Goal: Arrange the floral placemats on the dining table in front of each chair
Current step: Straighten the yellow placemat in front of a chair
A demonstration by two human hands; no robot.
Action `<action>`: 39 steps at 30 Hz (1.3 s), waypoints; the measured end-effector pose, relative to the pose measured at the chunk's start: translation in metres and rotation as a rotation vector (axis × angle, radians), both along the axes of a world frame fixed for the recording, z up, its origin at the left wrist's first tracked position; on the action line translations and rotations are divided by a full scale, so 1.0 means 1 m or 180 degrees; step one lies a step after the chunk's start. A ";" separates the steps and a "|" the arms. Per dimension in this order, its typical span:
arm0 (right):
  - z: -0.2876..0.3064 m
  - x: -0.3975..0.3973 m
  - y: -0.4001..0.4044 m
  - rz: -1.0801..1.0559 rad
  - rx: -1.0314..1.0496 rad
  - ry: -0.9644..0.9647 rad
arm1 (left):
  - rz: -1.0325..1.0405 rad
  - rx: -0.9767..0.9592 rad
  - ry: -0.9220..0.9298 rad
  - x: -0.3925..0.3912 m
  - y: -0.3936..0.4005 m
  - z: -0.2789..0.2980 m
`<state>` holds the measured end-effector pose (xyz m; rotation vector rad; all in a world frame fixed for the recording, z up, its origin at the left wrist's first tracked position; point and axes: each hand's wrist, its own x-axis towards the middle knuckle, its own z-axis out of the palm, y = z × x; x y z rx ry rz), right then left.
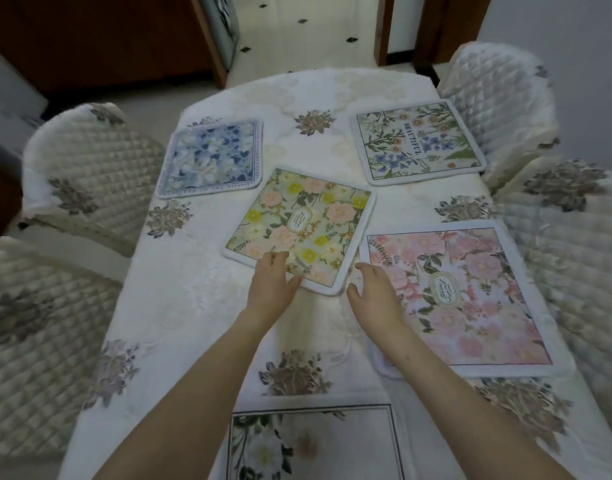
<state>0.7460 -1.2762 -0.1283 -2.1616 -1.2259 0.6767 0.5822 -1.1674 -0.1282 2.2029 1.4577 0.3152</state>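
A yellow-and-pink floral placemat (299, 227) lies skewed in the middle of the table. My left hand (272, 282) rests flat on its near left edge, fingers spread. My right hand (375, 294) hovers open just off its near corner, over the cloth. A blue floral placemat (212, 157) lies at the far left. A green-stemmed placemat marked BEAUTIFUL (417, 142) lies at the far right. A pink floral placemat (460, 299) lies at the near right. A white floral placemat (313, 445) sits at the table's near edge.
The table wears a white embroidered cloth (193, 306). Quilted chairs stand around it: two on the left (86, 168) (38, 341), two on the right (498, 95) (574, 237). A tiled hallway (304, 32) opens beyond the far end.
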 end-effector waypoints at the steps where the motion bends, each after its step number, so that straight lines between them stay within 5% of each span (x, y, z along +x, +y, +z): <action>1: -0.002 -0.010 0.010 -0.0129 0.0003 0.0027 | 0.0068 -0.0062 -0.0039 -0.009 0.013 -0.001; 6: -0.018 -0.038 0.050 -0.0869 -0.0095 0.0127 | 0.0397 -0.0157 -0.0193 -0.045 0.077 -0.009; 15: -0.036 -0.044 0.074 -0.1650 0.0075 0.0181 | 0.0654 -0.0207 0.0704 -0.058 0.136 -0.029; 25: -0.028 -0.056 0.069 -0.1661 0.0072 0.0212 | 0.0886 -0.0599 -0.0541 -0.107 0.136 -0.026; 39: -0.024 -0.157 0.033 -0.0906 -0.0263 0.0322 | 0.1725 -0.0593 -0.0775 -0.255 0.017 -0.033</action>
